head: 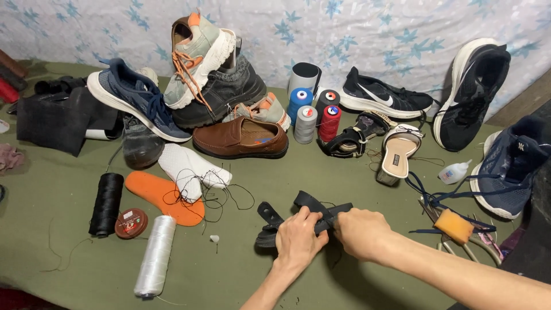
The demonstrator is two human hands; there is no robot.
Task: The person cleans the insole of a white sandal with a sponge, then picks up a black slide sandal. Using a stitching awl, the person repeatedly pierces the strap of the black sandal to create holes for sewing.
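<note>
We are gripping black strappy sandal (287, 221) at 6 o'clock on green counter (69, 270): left hand (298, 238) closing on its strap, right hand (361, 232) pinching strap end. White thread spool (155, 255) lying at 8 o'clock, black spool (107, 204) and orange insole (163, 198) sitting beyond. Brown loafer (241, 139) and thread cones (313, 115) standing toward 12, sneakers piling behind.

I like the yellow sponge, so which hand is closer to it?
The right hand. It sits just left of the yellow sponge, gripping the black sandal. The left hand is farther left, also on the sandal.
</note>
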